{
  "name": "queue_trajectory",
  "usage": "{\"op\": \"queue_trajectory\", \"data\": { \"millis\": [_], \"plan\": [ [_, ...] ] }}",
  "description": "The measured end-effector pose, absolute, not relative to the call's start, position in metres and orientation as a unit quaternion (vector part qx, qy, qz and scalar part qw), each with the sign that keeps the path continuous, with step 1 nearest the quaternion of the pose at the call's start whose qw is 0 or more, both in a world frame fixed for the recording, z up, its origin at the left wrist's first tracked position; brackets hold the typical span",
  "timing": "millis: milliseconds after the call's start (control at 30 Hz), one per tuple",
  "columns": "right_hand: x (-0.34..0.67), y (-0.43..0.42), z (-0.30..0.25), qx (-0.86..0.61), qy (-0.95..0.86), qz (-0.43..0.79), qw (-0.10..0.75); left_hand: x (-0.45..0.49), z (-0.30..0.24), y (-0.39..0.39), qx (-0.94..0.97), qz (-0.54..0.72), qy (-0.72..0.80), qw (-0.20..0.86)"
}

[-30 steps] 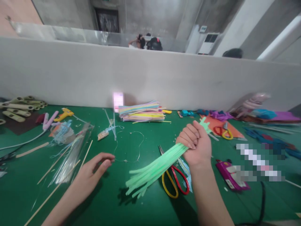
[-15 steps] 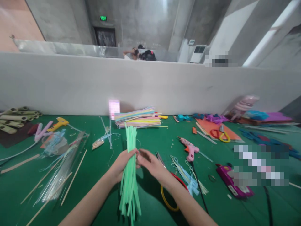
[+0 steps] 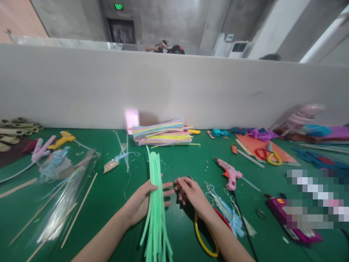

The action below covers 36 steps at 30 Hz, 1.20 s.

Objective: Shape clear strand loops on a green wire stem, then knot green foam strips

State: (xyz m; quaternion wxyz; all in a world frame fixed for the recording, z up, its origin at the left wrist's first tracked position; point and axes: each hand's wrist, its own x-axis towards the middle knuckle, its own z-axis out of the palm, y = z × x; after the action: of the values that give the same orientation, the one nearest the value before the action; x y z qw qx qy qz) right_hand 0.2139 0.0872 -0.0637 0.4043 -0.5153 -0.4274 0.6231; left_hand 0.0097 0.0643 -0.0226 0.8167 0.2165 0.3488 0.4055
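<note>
A bundle of light green pipe cleaners (image 3: 156,203) stands roughly upright in front of me, its lower ends fanned apart. My left hand (image 3: 144,202) supports it, thumb across the front and fingers stretched out behind, their tips showing on the right side. Just right of those fingertips is my right hand (image 3: 191,193), its fingers loosely bent and slightly apart, with nothing visible in them. Beneath my right wrist lie scissors with red and yellow handles (image 3: 200,238), partly hidden by the forearm.
Behind the bundle lie multicoloured pipe cleaners (image 3: 163,134). To the right are a pink glue gun (image 3: 230,174), pale blue strings (image 3: 227,207), other scissors (image 3: 268,154) and a magenta device (image 3: 293,222). On the left are a yellow glue gun (image 3: 62,140), clear sticks (image 3: 64,203) and bamboo tubes (image 3: 19,129).
My right hand has drawn away from the bundle to the right. My left fingers have straightened behind the pipe cleaners, and the bundle sits a little lower in view.
</note>
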Motion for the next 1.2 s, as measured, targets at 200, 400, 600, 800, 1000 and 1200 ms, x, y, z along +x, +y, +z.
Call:
{"op": "queue_trajectory", "data": {
  "millis": [200,400,600,800,1000,1200],
  "plan": [
    [0.211,0.086,-0.056,-0.502,-0.462,0.594,0.425,0.012,-0.025,0.063,0.272,0.421,0.367,0.784],
    [0.184,0.062,-0.04,-0.438,-0.536,0.585,0.422,0.028,-0.032,0.051,0.377,0.44,0.44,0.686],
    [0.178,0.054,-0.035,-0.446,-0.537,0.577,0.423,0.022,-0.029,0.056,0.501,0.436,0.513,0.544],
    [0.194,0.066,-0.043,-0.514,-0.456,0.602,0.405,0.009,-0.03,0.066,0.504,0.378,0.55,0.548],
    [0.204,0.066,-0.032,-0.495,-0.464,0.636,0.367,0.013,-0.033,0.065,0.51,0.361,0.54,0.564],
    [0.196,0.058,-0.028,-0.465,-0.448,0.694,0.317,0.014,-0.028,0.064,0.516,0.362,0.53,0.568]
  ]
}}
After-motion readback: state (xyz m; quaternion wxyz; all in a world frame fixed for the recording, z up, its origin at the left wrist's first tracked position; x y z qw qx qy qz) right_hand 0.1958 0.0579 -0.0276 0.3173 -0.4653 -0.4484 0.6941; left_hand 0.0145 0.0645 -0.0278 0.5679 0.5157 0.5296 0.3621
